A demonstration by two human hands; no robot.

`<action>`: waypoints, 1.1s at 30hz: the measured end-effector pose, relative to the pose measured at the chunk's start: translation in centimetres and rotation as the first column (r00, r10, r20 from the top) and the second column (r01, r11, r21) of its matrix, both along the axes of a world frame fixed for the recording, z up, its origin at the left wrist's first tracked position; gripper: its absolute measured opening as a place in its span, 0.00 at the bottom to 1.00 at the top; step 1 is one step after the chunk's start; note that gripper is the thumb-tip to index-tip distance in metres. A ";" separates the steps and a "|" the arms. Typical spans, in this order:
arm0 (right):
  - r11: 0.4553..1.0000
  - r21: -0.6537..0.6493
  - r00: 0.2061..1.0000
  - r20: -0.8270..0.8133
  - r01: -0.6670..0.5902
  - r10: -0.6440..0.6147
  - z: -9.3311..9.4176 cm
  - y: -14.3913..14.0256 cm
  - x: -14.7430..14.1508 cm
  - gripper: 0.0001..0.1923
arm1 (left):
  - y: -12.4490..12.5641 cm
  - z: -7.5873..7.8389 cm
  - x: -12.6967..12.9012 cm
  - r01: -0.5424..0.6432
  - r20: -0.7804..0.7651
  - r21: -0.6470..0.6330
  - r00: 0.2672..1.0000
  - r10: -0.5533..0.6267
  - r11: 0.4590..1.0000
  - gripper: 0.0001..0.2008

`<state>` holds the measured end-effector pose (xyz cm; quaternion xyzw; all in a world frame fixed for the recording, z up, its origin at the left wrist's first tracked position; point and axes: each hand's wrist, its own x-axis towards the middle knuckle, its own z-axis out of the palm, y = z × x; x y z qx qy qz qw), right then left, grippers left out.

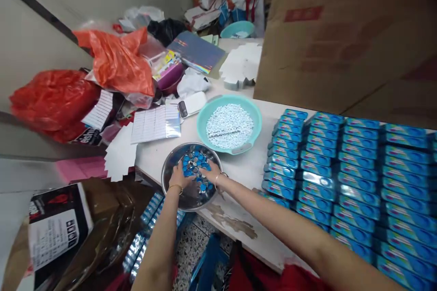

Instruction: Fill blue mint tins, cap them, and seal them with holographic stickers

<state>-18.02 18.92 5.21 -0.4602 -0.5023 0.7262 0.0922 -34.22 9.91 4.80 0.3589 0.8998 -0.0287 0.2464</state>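
A shiny metal bowl [167,161] stands at the table's front edge, holding a loose heap of small round blue and silver pieces [195,159] that look like caps or little tins. Inside its left side, my left hand [180,176] rests on the heap with fingers apart and thumb stretched inward. My right hand [210,173] reaches in from the right, its fingers spread on the pieces. Some fingertips are hidden among the pieces. Just behind the bowl sits a turquoise basin [256,122] full of small white pieces [230,122], with a dark-patterned strip lying on top.
Rows of blue printed boxes [319,163] cover the table's right side, before a large cardboard box [341,45]. To the left are label sheets [152,122], a white device [193,103] and orange plastic bags [119,61]. An open carton [102,204] stands below left, near a blue stool [206,263].
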 end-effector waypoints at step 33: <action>0.683 -0.712 0.896 -0.185 0.161 -0.404 1.1 1.4 -1.4 0.09 | 0.7 4.0 7.2 -0.418 0.377 0.661 0.903 0.207 0.623 0.26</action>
